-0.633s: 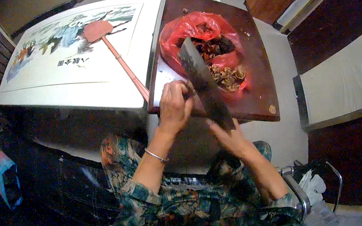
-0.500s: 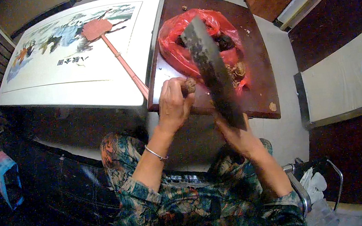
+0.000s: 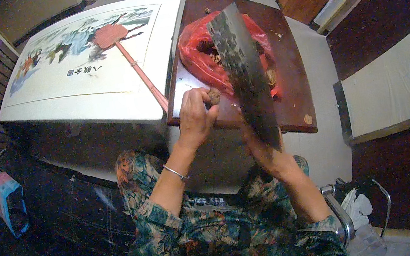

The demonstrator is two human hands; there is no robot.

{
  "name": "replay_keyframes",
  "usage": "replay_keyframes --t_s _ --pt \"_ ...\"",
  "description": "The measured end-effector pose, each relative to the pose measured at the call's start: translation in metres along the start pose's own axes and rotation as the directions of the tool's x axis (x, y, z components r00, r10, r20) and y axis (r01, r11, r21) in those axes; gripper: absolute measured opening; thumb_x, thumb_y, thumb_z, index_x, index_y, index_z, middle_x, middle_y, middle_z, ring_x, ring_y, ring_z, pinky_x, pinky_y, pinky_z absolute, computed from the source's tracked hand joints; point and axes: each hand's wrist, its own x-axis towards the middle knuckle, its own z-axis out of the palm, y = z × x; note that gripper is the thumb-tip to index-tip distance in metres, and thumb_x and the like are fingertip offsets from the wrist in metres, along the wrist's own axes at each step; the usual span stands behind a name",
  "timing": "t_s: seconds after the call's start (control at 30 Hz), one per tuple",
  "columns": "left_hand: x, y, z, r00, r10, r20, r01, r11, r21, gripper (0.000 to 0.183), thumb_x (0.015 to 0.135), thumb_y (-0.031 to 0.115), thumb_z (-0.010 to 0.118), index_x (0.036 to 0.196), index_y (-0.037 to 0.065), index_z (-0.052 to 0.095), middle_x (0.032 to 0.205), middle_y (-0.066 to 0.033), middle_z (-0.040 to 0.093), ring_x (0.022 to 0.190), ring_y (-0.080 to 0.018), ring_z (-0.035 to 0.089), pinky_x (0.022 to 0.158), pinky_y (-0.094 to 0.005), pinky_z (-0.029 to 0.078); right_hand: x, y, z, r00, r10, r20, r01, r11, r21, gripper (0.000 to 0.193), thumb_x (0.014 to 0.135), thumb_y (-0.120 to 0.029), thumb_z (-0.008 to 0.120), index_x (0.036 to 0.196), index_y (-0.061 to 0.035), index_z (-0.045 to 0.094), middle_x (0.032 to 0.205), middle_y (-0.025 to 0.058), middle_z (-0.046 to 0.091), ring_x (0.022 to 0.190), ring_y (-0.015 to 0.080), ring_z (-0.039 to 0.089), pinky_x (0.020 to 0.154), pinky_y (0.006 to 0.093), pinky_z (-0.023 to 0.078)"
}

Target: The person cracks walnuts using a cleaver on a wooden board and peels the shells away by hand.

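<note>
My left hand point(image 3: 193, 118) is closed round a brown walnut point(image 3: 214, 96), pinching it near the front left edge of a dark red wooden tabletop point(image 3: 295, 116). A wide dark cleaver point(image 3: 242, 62) with a stained blade is in my right hand point(image 3: 272, 159). Its blade rises upright to the right of the walnut, apart from it, and hides most of my right fingers. Behind the blade lies a red plastic bag point(image 3: 194, 51), open at the top. Brown pieces that look like walnut shells show in it, partly hidden by the cleaver.
To the left stands a white table point(image 3: 128, 101) with a painted landscape. A pink fly swatter point(image 3: 111, 35) lies on it, its handle toward the wooden tabletop. Crumbs and a round pale piece point(image 3: 308, 119) lie on the wood. A metal-framed chair point(image 3: 338, 214) stands beside my right arm.
The cleaver's blade has moved slightly up and to the right, uncovering shell pieces in the bag's left part. My left hand and the walnut have hardly moved.
</note>
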Motion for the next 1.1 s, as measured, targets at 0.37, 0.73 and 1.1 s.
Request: replay_keyframes --t_s 0.37,0.73,1.1 --pt "0.003 0.006 -0.008 0.998 0.038 0.058 -0.038 0.999 0.002 0.039 0.068 0.0 0.063 0.105 0.0 0.048 0.094 -0.0174 0.051 0.088 -0.0354 0.05 0.079 -0.0428 0.042 0.0 -0.003 -0.007 0.993 -0.111 -0.05 0.109 0.993 -0.038 0.024 0.085 -0.009 0.057 0.107 0.002 0.055 0.082 0.0176 0.062 0.07 0.0327 0.06 0.065 0.0403 0.047" --pt "-0.013 0.02 -0.03 0.99 0.053 0.132 -0.092 0.947 0.307 0.033 0.071 0.006 0.068 0.103 0.006 0.057 0.107 -0.0167 0.051 0.095 -0.0342 0.051 0.081 -0.042 0.043 -0.033 0.017 -0.001 0.998 0.058 0.003 -0.055 0.967 -0.248 0.042 0.081 -0.003 0.057 0.123 -0.0042 0.051 0.102 0.0154 0.06 0.085 0.028 0.057 0.078 0.0396 0.041" --pt "0.02 0.025 -0.034 0.87 -0.383 0.31 0.475 0.818 -0.323 0.04 0.069 0.009 0.066 0.108 0.002 0.058 0.099 -0.0131 0.055 0.092 -0.0251 0.055 0.086 -0.0315 0.043 -0.029 0.015 0.01 0.992 -0.116 -0.045 0.095 0.939 -0.331 0.019 0.087 -0.007 0.054 0.104 -0.0008 0.059 0.087 0.0158 0.062 0.069 0.0299 0.06 0.062 0.0413 0.047"
